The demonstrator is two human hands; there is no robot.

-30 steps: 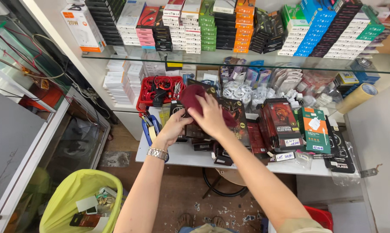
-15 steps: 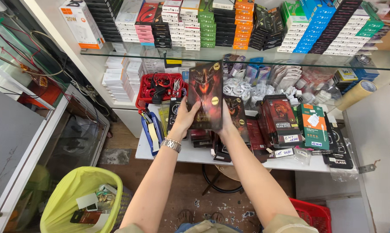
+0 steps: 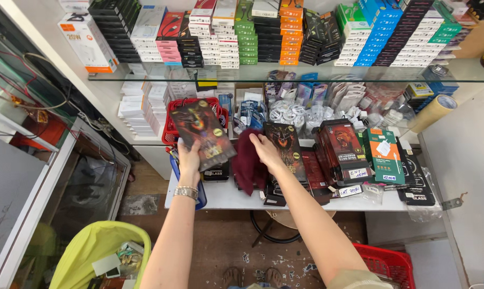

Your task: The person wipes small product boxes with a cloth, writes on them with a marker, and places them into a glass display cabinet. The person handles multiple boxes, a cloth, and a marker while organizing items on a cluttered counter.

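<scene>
At the far left, low down, I am seeing a yellow-green bin (image 3: 100, 251) holding scraps of paper and packaging. Just above it my left hand (image 3: 189, 160) is pinching a flat dark package (image 3: 202, 134) by its lower edge, thumb in front and fingers behind, tilted up over the bench (image 3: 220, 197). I am judging it light and stiff, a thin card sleeve with a glossy, somewhat slippery face, so gripping at the lower edge or along the two long sides looks safest; if there is glass inside, it would not take bending.

Behind the package a red basket (image 3: 172, 126) is sitting on the bench, with what look like cables and small packets inside, though I cannot tell them apart.

Further right my right hand (image 3: 264, 150) is lying with fingers loosely curled on a maroon cloth (image 3: 250, 166), soft and limp, easy to bunch anywhere. It is draped beside a second dark package (image 3: 286, 150), and more of the same are lying flat toward the right. On the glass shelf (image 3: 466, 77) above, small coloured boxes are stacked in rows.
</scene>
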